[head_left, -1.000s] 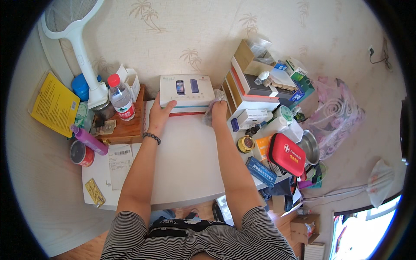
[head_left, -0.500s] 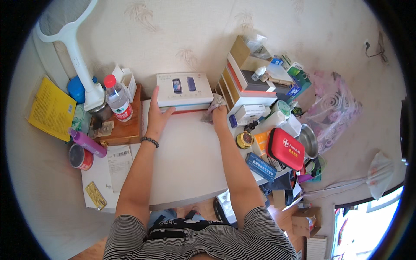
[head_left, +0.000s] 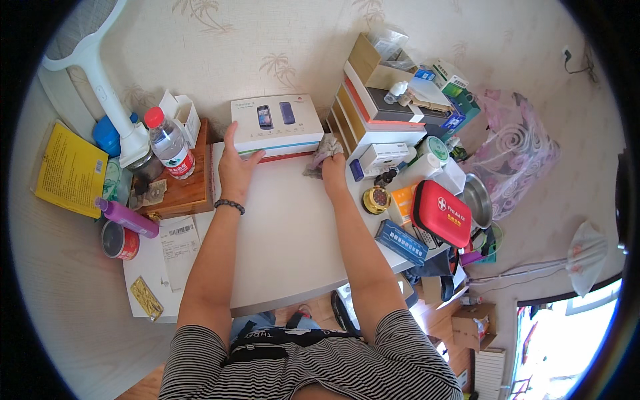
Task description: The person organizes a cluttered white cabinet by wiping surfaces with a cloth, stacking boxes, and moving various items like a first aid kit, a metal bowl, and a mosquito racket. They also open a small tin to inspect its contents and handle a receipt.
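Observation:
My left hand (head_left: 236,168) grips the left end of a white phone box (head_left: 277,123), its thumb along the front edge and its fingers up the side. That box lies on thinner things with blue and red edges against the wall. At the stack's right front corner, my right hand (head_left: 335,172) is closed on a crumpled greyish cloth (head_left: 325,153). The cloth bunches up between the hand and the box and touches the white desk (head_left: 287,233). Some of the right fingers are hidden by the hand itself.
Left stand a wooden cabinet (head_left: 193,190), a red-capped bottle (head_left: 170,143), a purple bottle (head_left: 130,219) and a paper slip (head_left: 180,250). Right are stacked boxes (head_left: 373,127), a gold round container (head_left: 376,199), a red first aid case (head_left: 441,213) and a blue box (head_left: 401,241).
The view has shifted slightly, so the desk things sit a little differently in it. Both hands keep their places, the left at the box and the right on the cloth.

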`<action>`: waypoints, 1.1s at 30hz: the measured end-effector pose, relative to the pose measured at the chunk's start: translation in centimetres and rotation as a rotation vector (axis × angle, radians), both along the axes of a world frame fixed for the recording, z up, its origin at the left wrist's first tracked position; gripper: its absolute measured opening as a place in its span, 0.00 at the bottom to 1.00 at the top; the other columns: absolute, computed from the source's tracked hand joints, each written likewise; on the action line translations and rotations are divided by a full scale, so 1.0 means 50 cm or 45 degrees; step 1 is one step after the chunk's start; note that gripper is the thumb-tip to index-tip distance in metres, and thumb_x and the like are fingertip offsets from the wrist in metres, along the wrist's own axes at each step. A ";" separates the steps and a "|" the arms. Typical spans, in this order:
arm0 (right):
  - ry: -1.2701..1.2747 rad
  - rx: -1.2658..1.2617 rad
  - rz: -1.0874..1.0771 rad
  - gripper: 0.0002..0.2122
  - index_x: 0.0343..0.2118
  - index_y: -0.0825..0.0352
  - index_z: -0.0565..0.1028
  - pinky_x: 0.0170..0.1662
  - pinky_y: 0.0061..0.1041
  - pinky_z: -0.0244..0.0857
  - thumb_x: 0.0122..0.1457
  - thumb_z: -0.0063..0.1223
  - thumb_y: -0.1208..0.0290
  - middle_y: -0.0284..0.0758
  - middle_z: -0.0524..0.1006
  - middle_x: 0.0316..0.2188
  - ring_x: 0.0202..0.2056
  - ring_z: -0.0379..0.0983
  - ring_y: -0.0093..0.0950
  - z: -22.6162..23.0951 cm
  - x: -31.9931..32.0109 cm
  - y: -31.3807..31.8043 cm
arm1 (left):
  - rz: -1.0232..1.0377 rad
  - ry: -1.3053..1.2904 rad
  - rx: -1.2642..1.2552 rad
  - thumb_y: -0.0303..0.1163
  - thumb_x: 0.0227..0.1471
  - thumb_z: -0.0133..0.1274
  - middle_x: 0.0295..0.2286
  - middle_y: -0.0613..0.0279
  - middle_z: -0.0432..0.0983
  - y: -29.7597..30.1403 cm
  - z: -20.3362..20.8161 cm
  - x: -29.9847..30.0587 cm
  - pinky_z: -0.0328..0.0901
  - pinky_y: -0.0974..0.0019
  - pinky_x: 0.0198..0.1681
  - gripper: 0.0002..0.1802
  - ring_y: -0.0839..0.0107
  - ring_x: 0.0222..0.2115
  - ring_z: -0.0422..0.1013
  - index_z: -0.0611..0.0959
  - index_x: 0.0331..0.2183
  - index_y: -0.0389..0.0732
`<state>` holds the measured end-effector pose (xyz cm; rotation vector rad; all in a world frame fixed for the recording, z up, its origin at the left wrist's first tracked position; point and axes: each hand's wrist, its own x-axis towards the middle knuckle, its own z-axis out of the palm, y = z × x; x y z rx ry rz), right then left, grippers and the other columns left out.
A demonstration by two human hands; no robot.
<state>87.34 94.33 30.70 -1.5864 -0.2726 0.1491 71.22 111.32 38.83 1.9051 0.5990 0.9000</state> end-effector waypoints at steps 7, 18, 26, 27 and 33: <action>-0.121 -0.020 -0.118 0.07 0.25 0.80 0.71 0.30 0.34 0.64 0.51 0.40 0.82 0.45 0.73 0.22 0.27 0.71 0.33 -0.042 0.026 -0.014 | 0.002 -0.064 0.042 0.24 0.40 0.66 0.46 0.48 0.74 -0.019 0.005 0.008 0.67 0.63 0.47 0.47 0.58 0.45 0.72 0.61 0.59 0.50; -0.460 -0.122 -0.315 0.10 0.36 0.71 0.72 0.44 0.32 0.65 0.49 0.49 0.84 0.45 0.72 0.38 0.39 0.70 0.39 0.070 -0.075 -0.007 | -0.050 -0.084 -0.148 0.44 0.58 0.48 0.47 0.45 0.73 0.027 -0.003 0.008 0.65 0.59 0.48 0.27 0.53 0.47 0.71 0.64 0.57 0.51; -0.477 -0.168 -0.656 0.17 0.40 0.73 0.67 0.47 0.39 0.61 0.45 0.52 0.83 0.47 0.66 0.40 0.43 0.64 0.45 0.114 -0.109 0.092 | -0.148 0.120 -0.078 0.40 0.58 0.44 0.42 0.43 0.76 0.043 0.033 0.004 0.65 0.58 0.46 0.23 0.50 0.42 0.73 0.69 0.55 0.50; -0.553 -0.234 -0.722 0.18 0.41 0.74 0.66 0.47 0.40 0.60 0.44 0.53 0.82 0.48 0.66 0.40 0.44 0.63 0.46 0.094 -0.127 0.121 | -0.153 0.078 -0.060 0.40 0.58 0.44 0.42 0.43 0.76 0.042 0.029 0.010 0.65 0.58 0.46 0.23 0.50 0.42 0.72 0.70 0.55 0.50; -0.773 -0.087 -0.220 0.18 0.38 0.68 0.70 0.49 0.38 0.58 0.40 0.56 0.84 0.45 0.69 0.37 0.42 0.64 0.44 0.046 -0.282 0.254 | -0.202 -0.012 -0.064 0.39 0.58 0.45 0.44 0.44 0.75 0.058 0.001 0.021 0.64 0.60 0.48 0.22 0.51 0.45 0.71 0.72 0.54 0.49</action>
